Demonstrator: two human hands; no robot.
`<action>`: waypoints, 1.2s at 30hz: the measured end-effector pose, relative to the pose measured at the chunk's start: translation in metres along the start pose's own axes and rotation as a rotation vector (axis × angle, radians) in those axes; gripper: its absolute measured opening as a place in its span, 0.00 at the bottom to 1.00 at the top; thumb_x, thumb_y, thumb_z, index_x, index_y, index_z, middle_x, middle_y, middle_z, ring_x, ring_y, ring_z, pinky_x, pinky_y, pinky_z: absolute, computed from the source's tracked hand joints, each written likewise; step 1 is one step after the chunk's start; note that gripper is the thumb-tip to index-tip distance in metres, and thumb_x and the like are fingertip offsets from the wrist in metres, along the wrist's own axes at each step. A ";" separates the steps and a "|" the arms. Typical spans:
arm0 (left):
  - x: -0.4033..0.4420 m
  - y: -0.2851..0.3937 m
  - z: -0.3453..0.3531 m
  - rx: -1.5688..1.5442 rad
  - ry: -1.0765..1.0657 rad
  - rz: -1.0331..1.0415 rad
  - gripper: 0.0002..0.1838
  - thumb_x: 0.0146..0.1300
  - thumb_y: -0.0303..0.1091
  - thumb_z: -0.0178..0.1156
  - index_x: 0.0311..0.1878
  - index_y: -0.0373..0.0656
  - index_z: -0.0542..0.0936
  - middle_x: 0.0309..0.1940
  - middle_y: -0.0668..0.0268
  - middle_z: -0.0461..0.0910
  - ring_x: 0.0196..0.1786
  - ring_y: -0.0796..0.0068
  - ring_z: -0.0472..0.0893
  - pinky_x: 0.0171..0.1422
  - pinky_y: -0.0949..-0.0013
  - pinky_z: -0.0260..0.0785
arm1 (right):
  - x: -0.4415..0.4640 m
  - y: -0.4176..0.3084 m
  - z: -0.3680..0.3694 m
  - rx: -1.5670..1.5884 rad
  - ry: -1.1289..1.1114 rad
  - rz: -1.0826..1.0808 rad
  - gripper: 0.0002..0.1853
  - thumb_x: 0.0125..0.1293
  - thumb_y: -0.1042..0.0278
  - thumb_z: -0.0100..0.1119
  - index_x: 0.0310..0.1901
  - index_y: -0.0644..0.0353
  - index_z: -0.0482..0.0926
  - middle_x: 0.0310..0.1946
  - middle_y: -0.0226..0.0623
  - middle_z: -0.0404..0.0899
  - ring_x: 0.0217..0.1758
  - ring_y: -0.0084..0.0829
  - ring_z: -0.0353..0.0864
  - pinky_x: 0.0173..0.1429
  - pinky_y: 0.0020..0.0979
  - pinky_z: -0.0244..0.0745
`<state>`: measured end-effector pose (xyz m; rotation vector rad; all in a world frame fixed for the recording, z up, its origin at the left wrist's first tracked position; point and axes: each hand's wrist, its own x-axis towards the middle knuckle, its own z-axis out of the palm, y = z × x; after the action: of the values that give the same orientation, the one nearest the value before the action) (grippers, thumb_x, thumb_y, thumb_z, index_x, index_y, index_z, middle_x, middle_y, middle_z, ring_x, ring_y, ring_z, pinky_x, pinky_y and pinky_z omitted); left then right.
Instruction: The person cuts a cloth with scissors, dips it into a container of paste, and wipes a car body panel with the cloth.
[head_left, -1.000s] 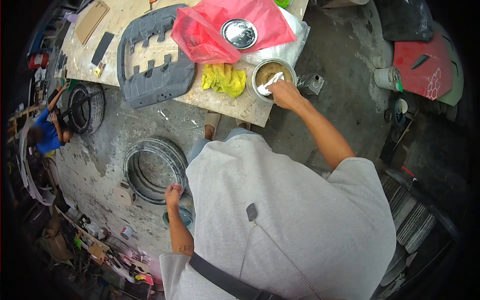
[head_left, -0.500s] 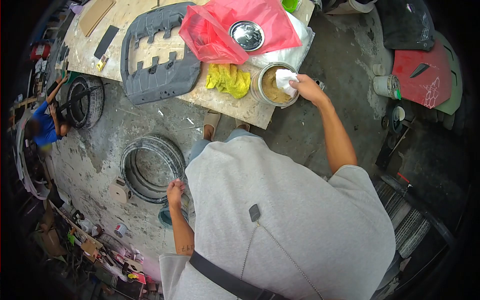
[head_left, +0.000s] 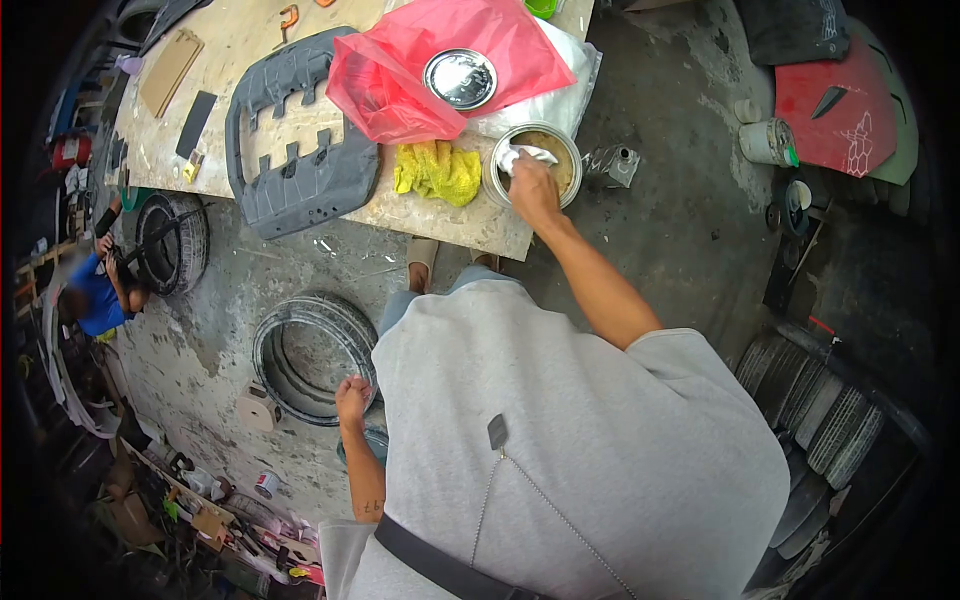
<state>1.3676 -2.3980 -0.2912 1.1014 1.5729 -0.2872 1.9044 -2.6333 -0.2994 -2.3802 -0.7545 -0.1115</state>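
Note:
A metal can (head_left: pixel 571 190) with tan paste-like contents stands at the table's edge. My right hand (head_left: pixel 535 188) is closed on a crumpled white cloth (head_left: pixel 528 156) and presses it against the inside of the can's left rim. A round metal lid (head_left: pixel 460 79) lies on a pink plastic bag (head_left: pixel 395 95) just beyond. Left of the can is a bunched yellow cloth (head_left: pixel 438 175). My left hand (head_left: pixel 352 400) hangs low at my side with curled fingers, above a tire on the floor; whether anything is in it is hidden.
The wooden table (head_left: pixel 400 215) also bears a dark plastic car part (head_left: pixel 300 190) and an orange clamp (head_left: pixel 289 18). Tires (head_left: pixel 310 355) lie on the floor at left. A person in blue (head_left: pixel 100 295) works by another tire. A white bucket (head_left: pixel 768 142) stands at right.
My right hand has moved the white cloth from the can's right side across to its left rim. The view has shifted slightly. My left hand stays low at my side.

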 end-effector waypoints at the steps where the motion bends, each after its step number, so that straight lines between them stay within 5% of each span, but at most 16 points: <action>1: -0.001 -0.001 0.000 0.006 0.002 0.001 0.14 0.74 0.46 0.59 0.50 0.45 0.80 0.40 0.71 0.85 0.38 0.81 0.81 0.41 0.73 0.68 | -0.003 0.000 0.004 -0.079 -0.045 -0.068 0.07 0.58 0.78 0.52 0.33 0.66 0.81 0.41 0.56 0.83 0.47 0.54 0.83 0.55 0.49 0.78; 6: 0.000 -0.006 -0.005 -0.030 0.002 -0.005 0.15 0.74 0.48 0.60 0.50 0.46 0.80 0.40 0.71 0.86 0.39 0.81 0.82 0.42 0.73 0.68 | 0.000 -0.002 -0.028 -0.126 -0.407 -0.256 0.08 0.56 0.79 0.53 0.33 0.65 0.83 0.47 0.57 0.84 0.53 0.54 0.83 0.59 0.48 0.77; 11: 0.007 -0.018 -0.003 -0.069 0.011 -0.004 0.15 0.74 0.47 0.59 0.51 0.45 0.80 0.40 0.70 0.85 0.38 0.80 0.82 0.40 0.73 0.69 | -0.009 0.008 -0.062 0.018 -0.559 0.098 0.09 0.63 0.76 0.53 0.39 0.67 0.83 0.40 0.57 0.85 0.46 0.54 0.85 0.51 0.48 0.78; 14: -0.002 -0.021 0.000 -0.085 0.049 -0.015 0.15 0.75 0.46 0.59 0.51 0.44 0.80 0.40 0.70 0.85 0.38 0.80 0.83 0.39 0.74 0.70 | -0.016 0.031 -0.068 0.549 -0.127 0.658 0.15 0.72 0.63 0.57 0.47 0.69 0.83 0.37 0.52 0.86 0.42 0.43 0.86 0.49 0.41 0.76; 16: 0.009 -0.031 -0.004 -0.044 -0.035 -0.020 0.14 0.75 0.45 0.59 0.51 0.44 0.80 0.40 0.70 0.85 0.39 0.80 0.83 0.39 0.74 0.71 | -0.013 0.033 -0.071 0.699 0.120 0.669 0.15 0.72 0.65 0.56 0.48 0.69 0.82 0.38 0.50 0.86 0.41 0.42 0.86 0.49 0.42 0.76; 18: 0.016 -0.033 -0.003 -0.012 -0.031 -0.025 0.14 0.74 0.44 0.59 0.50 0.44 0.80 0.39 0.69 0.85 0.38 0.80 0.83 0.39 0.75 0.71 | -0.004 0.024 -0.077 0.564 0.135 0.605 0.14 0.72 0.68 0.54 0.49 0.69 0.81 0.39 0.51 0.86 0.42 0.46 0.86 0.49 0.42 0.77; 20: 0.024 -0.033 -0.006 -0.042 -0.073 -0.063 0.14 0.74 0.44 0.59 0.50 0.43 0.80 0.39 0.70 0.85 0.38 0.79 0.83 0.38 0.75 0.69 | 0.001 0.008 -0.076 0.085 0.059 0.344 0.13 0.70 0.70 0.53 0.48 0.70 0.81 0.38 0.51 0.85 0.42 0.53 0.85 0.51 0.46 0.77; 22: 0.032 -0.028 -0.010 0.002 -0.080 -0.021 0.14 0.74 0.44 0.59 0.50 0.44 0.80 0.39 0.70 0.85 0.37 0.80 0.82 0.38 0.75 0.69 | 0.000 0.013 -0.054 -0.079 0.150 -0.123 0.11 0.65 0.74 0.53 0.45 0.64 0.83 0.38 0.46 0.86 0.48 0.49 0.84 0.53 0.49 0.76; 24: 0.031 -0.014 -0.008 0.041 -0.087 0.019 0.14 0.74 0.45 0.59 0.50 0.44 0.80 0.39 0.71 0.85 0.37 0.80 0.82 0.38 0.74 0.68 | 0.005 0.014 -0.046 -0.245 -0.318 -0.166 0.14 0.62 0.77 0.54 0.47 0.62 0.84 0.47 0.46 0.86 0.54 0.45 0.83 0.56 0.47 0.74; 27: 0.015 0.017 -0.005 0.019 -0.058 0.055 0.15 0.74 0.46 0.59 0.51 0.44 0.80 0.39 0.71 0.85 0.37 0.81 0.81 0.39 0.73 0.68 | 0.006 0.014 -0.031 -0.428 -0.496 -0.071 0.11 0.66 0.72 0.53 0.42 0.56 0.87 0.41 0.38 0.88 0.54 0.37 0.83 0.56 0.44 0.71; 30: 0.008 0.031 0.001 -0.095 0.015 0.141 0.14 0.73 0.43 0.61 0.49 0.41 0.79 0.35 0.70 0.81 0.33 0.82 0.77 0.34 0.77 0.64 | 0.008 0.011 -0.032 -0.419 -0.567 -0.036 0.13 0.63 0.76 0.53 0.44 0.57 0.86 0.45 0.41 0.87 0.56 0.39 0.82 0.55 0.45 0.68; 32: 0.007 0.031 0.004 -0.070 -0.001 0.128 0.14 0.75 0.45 0.59 0.48 0.44 0.80 0.39 0.71 0.84 0.40 0.81 0.81 0.41 0.74 0.68 | 0.012 0.010 -0.034 -0.436 -0.596 -0.044 0.13 0.63 0.75 0.54 0.44 0.57 0.87 0.44 0.41 0.88 0.56 0.39 0.82 0.56 0.45 0.67; 36: 0.010 0.004 0.013 -0.061 0.008 0.065 0.13 0.75 0.45 0.58 0.46 0.45 0.80 0.38 0.71 0.84 0.38 0.81 0.81 0.41 0.74 0.69 | 0.022 0.007 -0.047 -0.431 -0.710 -0.041 0.13 0.62 0.74 0.55 0.45 0.59 0.87 0.43 0.42 0.88 0.55 0.42 0.83 0.56 0.45 0.69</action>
<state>1.3803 -2.3999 -0.3029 1.1053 1.5400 -0.1901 1.9316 -2.6553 -0.2599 -2.8322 -1.1934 0.6487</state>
